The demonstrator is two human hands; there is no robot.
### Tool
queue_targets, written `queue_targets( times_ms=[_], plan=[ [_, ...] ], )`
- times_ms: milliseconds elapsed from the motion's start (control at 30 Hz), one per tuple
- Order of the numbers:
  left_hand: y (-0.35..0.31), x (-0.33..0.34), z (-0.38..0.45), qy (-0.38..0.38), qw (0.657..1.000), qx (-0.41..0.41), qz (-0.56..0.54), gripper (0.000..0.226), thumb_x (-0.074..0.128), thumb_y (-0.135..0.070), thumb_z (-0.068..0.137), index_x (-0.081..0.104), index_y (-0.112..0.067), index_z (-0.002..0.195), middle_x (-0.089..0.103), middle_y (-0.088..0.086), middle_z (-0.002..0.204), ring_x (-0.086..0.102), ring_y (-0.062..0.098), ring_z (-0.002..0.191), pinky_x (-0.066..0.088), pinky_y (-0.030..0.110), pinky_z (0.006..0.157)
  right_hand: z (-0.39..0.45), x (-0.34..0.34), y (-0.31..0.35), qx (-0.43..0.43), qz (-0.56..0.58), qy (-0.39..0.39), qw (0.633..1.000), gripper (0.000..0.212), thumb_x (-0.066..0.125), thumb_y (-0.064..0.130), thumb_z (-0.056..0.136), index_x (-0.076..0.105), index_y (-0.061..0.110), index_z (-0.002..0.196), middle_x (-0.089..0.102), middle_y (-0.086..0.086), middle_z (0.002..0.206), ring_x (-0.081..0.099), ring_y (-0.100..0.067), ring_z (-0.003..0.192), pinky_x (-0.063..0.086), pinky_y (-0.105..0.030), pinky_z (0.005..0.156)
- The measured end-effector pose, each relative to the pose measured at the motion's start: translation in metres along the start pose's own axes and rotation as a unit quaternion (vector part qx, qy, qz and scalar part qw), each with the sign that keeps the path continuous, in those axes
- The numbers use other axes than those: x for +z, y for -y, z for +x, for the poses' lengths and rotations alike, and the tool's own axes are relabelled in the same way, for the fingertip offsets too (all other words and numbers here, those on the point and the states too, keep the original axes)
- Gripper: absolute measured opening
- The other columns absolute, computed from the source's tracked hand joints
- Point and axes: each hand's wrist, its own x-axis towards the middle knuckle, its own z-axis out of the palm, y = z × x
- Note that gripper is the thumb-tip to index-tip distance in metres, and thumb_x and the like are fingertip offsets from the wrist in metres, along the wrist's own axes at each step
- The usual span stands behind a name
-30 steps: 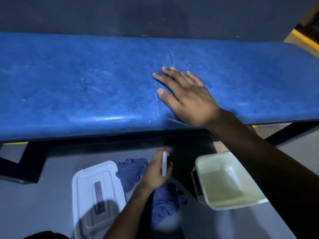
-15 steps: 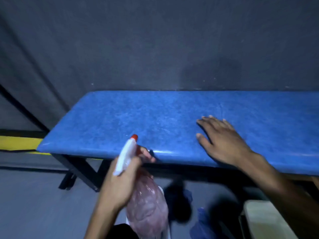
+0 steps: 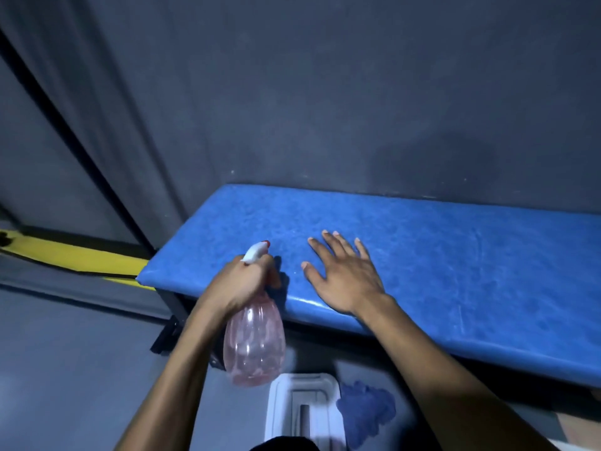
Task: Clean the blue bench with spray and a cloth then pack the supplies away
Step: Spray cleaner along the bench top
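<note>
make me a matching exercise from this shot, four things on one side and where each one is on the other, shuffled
Things:
1. spray bottle
2. right hand
3. blue cloth
4. white lid

Places:
A. flat on the blue bench
B. on the floor, right of the white lid
C. held in the left hand
D. on the floor under the bottle

Pairs: 1-C, 2-A, 3-B, 4-D

Blue bench (image 3: 455, 271); pink spray bottle (image 3: 255, 343), white-red nozzle; blue cloth (image 3: 366, 415).

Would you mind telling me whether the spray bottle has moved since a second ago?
Yes. The spray bottle has risen from floor level, below the bench, to its front edge.
</note>
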Motion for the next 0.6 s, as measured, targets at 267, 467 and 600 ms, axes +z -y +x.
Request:
queue_targets(
  times_ms=[267, 467, 600],
  plan=[
    [0.008, -0.004, 0.006, 0.01, 0.998, -0.005, -0.054, 0.044, 0.054, -0.038, 0.082, 0.063, -0.032, 0.125, 0.08, -0.003, 0.085, 0.073, 0.019, 0.093, 0.054, 0.038, 0.094, -0.001, 0.0, 0.001, 0.006, 0.008, -0.014, 1.0, 0.067, 0.02, 0.065, 0.097, 0.017, 0.036, 0.158, 0.008, 0.008, 0.169, -0.002, -0.01, 0.155, -0.005, -0.046, 0.124],
    [0.014, -0.01, 0.002, -0.017, 0.994, -0.031, -0.101, 0.045, 0.057, -0.04, 0.069, 0.067, -0.033, 0.113, 0.078, 0.007, 0.078, 0.075, 0.034, 0.093, 0.052, 0.046, 0.094, -0.001, 0.0, 0.0, 0.005, 0.013, -0.017, 1.0, 0.067, 0.019, 0.065, 0.097, 0.018, 0.036, 0.158, 0.009, 0.008, 0.169, -0.002, -0.01, 0.155, -0.005, -0.045, 0.125],
    [0.015, -0.003, 0.003, 0.003, 0.995, -0.008, -0.099, 0.04, 0.056, -0.039, 0.075, 0.068, -0.03, 0.112, 0.08, -0.005, 0.087, 0.075, 0.02, 0.095, 0.054, 0.045, 0.095, -0.001, 0.0, 0.0, 0.007, 0.016, -0.018, 1.0, 0.067, 0.021, 0.065, 0.096, 0.02, 0.037, 0.157, 0.01, 0.008, 0.168, -0.001, -0.01, 0.155, -0.004, -0.046, 0.125]
  ],
)
